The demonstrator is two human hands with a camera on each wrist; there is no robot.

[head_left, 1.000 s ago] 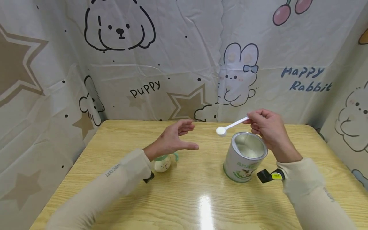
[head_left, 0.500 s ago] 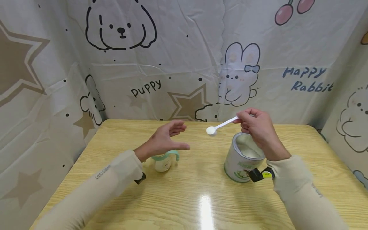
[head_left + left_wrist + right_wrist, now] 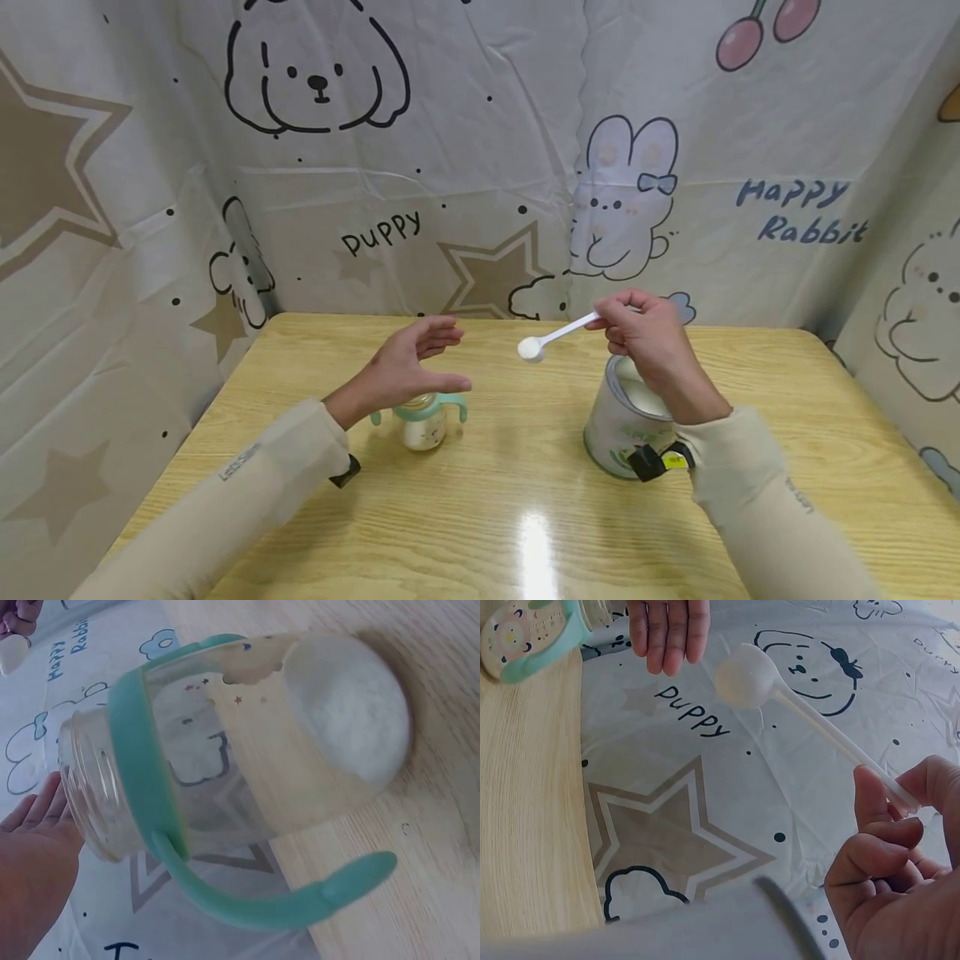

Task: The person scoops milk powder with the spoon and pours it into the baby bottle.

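Pinching powder scoop (image 3: pixel 799 709) in right hand (image 3: pixel 649 342); holding left hand (image 3: pixel 407 361) unclenched near baby bottle (image 3: pixel 424 428), nearer tabletop (image 3: pixel 420 529)'s left edge. Reading backdrop (image 3: pixel 480 142): "puppy".

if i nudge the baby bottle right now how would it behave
The baby bottle would probably tip if pushed high up, being taller than wide. It is likely light for its size, with white powder only near its base. Once down, its curved green handles should limit rolling.
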